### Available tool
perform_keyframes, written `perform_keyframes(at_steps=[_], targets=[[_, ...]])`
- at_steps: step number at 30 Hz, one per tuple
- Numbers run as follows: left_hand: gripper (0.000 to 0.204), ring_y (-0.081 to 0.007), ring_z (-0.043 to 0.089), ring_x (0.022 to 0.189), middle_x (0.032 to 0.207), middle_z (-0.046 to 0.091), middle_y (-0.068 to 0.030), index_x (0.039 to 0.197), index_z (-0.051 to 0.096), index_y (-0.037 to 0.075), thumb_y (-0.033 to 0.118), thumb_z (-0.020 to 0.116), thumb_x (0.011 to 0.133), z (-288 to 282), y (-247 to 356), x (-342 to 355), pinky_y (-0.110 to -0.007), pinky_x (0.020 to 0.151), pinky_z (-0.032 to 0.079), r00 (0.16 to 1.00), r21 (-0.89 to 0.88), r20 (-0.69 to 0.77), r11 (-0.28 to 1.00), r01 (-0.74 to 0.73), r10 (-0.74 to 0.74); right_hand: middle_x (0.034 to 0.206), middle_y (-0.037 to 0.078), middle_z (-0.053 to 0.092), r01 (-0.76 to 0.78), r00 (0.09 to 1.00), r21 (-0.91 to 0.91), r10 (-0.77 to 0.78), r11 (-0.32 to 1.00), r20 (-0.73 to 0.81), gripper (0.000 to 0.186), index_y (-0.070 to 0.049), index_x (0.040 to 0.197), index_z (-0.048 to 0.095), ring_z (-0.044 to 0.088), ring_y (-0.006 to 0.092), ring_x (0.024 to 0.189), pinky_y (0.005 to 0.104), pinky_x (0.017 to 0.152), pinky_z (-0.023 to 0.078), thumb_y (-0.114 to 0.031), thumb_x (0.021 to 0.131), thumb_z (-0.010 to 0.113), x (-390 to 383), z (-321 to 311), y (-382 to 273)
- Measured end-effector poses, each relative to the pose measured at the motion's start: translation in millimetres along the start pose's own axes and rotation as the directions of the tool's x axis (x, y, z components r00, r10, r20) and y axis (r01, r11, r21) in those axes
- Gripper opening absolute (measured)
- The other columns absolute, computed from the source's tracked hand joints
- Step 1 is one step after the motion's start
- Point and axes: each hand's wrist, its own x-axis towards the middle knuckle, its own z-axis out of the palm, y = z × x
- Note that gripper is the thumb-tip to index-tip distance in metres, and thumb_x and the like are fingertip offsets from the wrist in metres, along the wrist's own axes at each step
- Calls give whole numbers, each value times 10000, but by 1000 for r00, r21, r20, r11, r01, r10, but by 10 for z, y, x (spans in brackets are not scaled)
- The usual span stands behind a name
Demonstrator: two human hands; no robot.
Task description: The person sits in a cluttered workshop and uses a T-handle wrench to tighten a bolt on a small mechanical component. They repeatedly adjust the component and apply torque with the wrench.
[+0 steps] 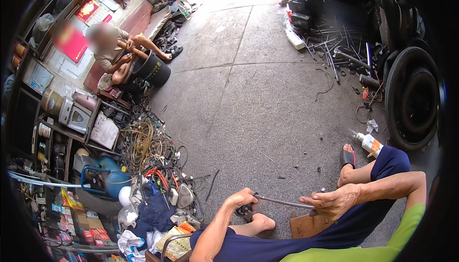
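Concrete floor point(267, 99); rod point(282, 201) crosswise between both hands.

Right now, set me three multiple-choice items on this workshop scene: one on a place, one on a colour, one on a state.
1. Where does the white bottle lie?
A. on the floor by the tyre
B. on a shelf
C. in a bucket

2. What colour is the tank at the left?
A. red
B. blue
C. yellow

3. How does the left hand meet the rod?
A. apart from it
B. flat on it
C. closed round its end

Answers: 1 A, it rests on concrete beside the tyre; 2 B, its body is blue; 3 C, the fingers wrap the rod's end, while the right hand rests over the other end.
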Motion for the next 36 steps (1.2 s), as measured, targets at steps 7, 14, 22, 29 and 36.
perform_keyframes(at_steps=[7,14,22,29,36], targets=[[217,-173,628,666,712,698,-106,854,694,-45,159,650,794,-59,-11,4,-327,631,464,992,68,-86,993,98,-93,697,85,637,9,973,-10,-6,1000,230,269,20,798,643,639,232,766,445,1007,410,-230,734,563,-5,111,-132],[199,-196,615,598,632,671,-104,648,696,-4,162,643,743,97,-15,-113,-371,569,455,969,22,-233,995,92,-85,551,-18,396,-4,959,44,-9,999,284,294,-31,703,507,403,136,528,336,689,340,-291,612,608,-161,252,-32],[197,-216,619,609,619,659,-105,639,698,11,173,623,723,139,-39,-126,-361,588,459,953,-6,-294,998,70,-68,657,15,447,-73,947,55,52,996,316,276,-32,722,533,447,157,642,338,770,374,-277,669,648,-229,200,19],[207,-197,610,632,636,659,-103,670,701,4,185,618,724,187,75,-123,-343,602,448,935,-116,-354,991,-73,27,784,61,517,-252,895,174,161,952,416,257,-30,773,596,500,181,773,351,896,435,-267,788,695,-236,76,284],[176,-152,628,710,749,679,-106,891,664,-15,154,643,851,62,773,-494,-287,641,473,931,-362,-336,893,-267,142,1410,241,430,-627,643,286,689,724,-334,689,-18,1176,603,417,341,1339,514,1128,302,-570,777,704,-55,-196,673]])
